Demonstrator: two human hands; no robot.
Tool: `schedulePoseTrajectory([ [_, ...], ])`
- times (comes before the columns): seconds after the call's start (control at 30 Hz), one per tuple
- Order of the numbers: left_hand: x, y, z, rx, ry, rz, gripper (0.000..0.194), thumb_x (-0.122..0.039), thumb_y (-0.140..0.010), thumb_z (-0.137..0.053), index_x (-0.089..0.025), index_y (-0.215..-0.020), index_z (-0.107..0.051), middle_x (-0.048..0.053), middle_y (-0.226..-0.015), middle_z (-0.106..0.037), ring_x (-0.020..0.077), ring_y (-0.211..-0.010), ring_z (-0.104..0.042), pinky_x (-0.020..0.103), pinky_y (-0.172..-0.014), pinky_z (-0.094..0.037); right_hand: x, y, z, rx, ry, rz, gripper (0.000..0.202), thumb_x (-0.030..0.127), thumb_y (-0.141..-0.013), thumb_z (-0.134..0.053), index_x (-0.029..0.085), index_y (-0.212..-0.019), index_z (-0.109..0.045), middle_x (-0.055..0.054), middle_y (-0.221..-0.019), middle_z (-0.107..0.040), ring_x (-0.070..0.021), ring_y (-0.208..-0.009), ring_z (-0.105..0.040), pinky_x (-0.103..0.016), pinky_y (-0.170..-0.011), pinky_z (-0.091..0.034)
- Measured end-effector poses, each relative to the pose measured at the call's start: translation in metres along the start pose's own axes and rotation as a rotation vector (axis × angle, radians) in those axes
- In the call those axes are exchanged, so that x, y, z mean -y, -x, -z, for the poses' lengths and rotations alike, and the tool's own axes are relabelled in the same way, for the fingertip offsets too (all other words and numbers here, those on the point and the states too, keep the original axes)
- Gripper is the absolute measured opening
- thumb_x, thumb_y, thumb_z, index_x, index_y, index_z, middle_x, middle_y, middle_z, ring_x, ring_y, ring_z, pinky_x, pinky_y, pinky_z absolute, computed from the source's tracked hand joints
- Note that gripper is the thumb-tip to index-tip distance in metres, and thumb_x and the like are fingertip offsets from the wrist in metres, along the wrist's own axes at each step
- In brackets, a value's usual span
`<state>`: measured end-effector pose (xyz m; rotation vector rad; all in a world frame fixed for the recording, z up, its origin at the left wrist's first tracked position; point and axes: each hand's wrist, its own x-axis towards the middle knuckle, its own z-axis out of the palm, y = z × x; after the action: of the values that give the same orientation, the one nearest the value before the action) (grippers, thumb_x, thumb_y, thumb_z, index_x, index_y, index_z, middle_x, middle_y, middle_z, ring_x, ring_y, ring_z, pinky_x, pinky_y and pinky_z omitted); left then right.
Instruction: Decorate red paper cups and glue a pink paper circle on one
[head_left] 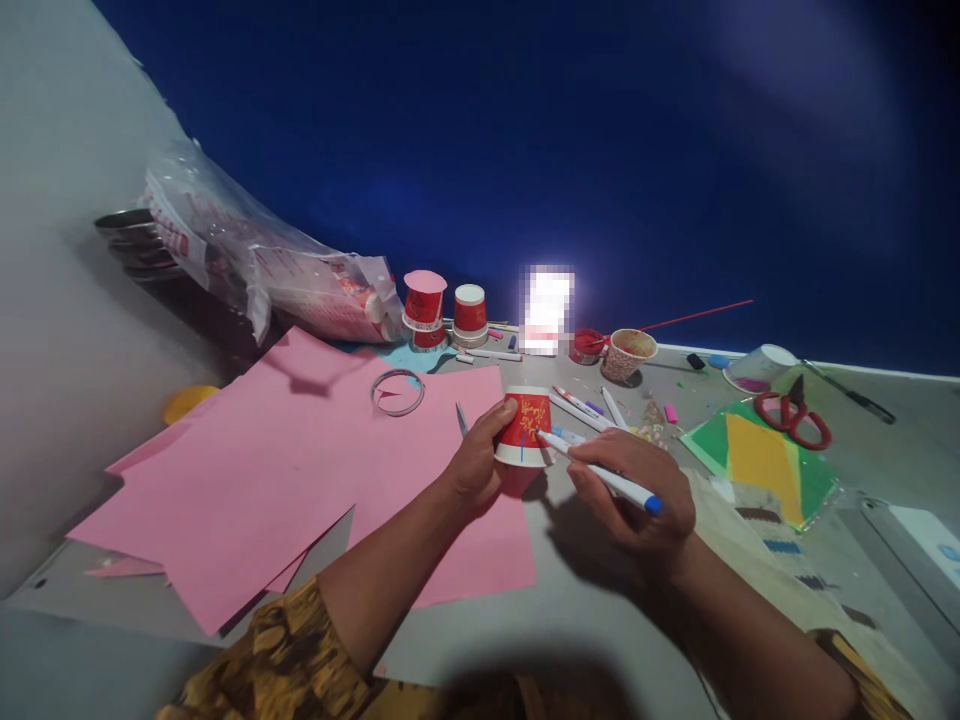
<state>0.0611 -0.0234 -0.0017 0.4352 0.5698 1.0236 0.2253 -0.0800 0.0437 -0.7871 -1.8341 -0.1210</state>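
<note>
At table centre: left hand (476,462) wrapped around inverted red cup (525,427), fingers pinching its wall; cup standing at edge of pink paper (300,470). At 3 o'clock of cup: right hand (637,490) closed on blue-capped marker (600,470), tip touching cup's side. Short blue stroke visible near cup's lower rim; remaining wall apparently unmarked, so marking judged barely begun. At 10 o'clock: tape ring (397,391) lying on paper. At 12 o'clock: further cups (446,308) against blue wall. At 2 o'clock: loose markers (585,405). At 3 o'clock, well apart: red scissors (793,418) resting on green-and-yellow sheet (761,455).
</note>
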Motion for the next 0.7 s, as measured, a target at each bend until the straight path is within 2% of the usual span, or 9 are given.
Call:
schedulePoseTrajectory([
  [0.27,0.0018,0.0007,-0.0005,-0.014,-0.005,-0.038,0.037,-0.039,-0.084,-0.081,-0.012,-0.108,-0.073,0.011,-0.097,-0.079,0.0255,-0.088,-0.076,0.035,-0.087,-0.059,0.0014,0.0048,-0.0026,0.069,-0.027,0.046,0.013,0.011,-0.093,-0.066,0.02,-0.103,-0.067,-0.005,-0.078,-0.078,-0.0188,-0.067,-0.072,-0.033,-0.063,-0.056],
  [0.57,-0.0016,0.0031,-0.0064,0.015,-0.008,-0.028,0.037,-0.038,-0.085,-0.078,-0.011,-0.11,-0.073,0.012,-0.103,-0.08,0.0279,-0.095,-0.077,0.039,-0.096,-0.058,-0.0007,0.0046,-0.0015,0.04,0.024,0.027,0.011,0.012,-0.093,-0.068,0.019,-0.102,-0.067,-0.005,-0.079,-0.078,-0.0196,-0.066,-0.072,-0.034,-0.063,-0.055],
  [0.7,-0.001,0.0022,-0.0063,0.007,-0.017,-0.058,0.034,-0.038,-0.083,-0.079,-0.012,-0.105,-0.074,0.012,-0.102,-0.08,0.0272,-0.096,-0.077,0.038,-0.097,-0.058,0.001,0.0041,-0.0004,0.019,0.045,0.041,0.011,0.011,-0.092,-0.068,0.018,-0.101,-0.067,-0.005,-0.078,-0.078,-0.0195,-0.064,-0.07,-0.033,-0.061,-0.053],
])
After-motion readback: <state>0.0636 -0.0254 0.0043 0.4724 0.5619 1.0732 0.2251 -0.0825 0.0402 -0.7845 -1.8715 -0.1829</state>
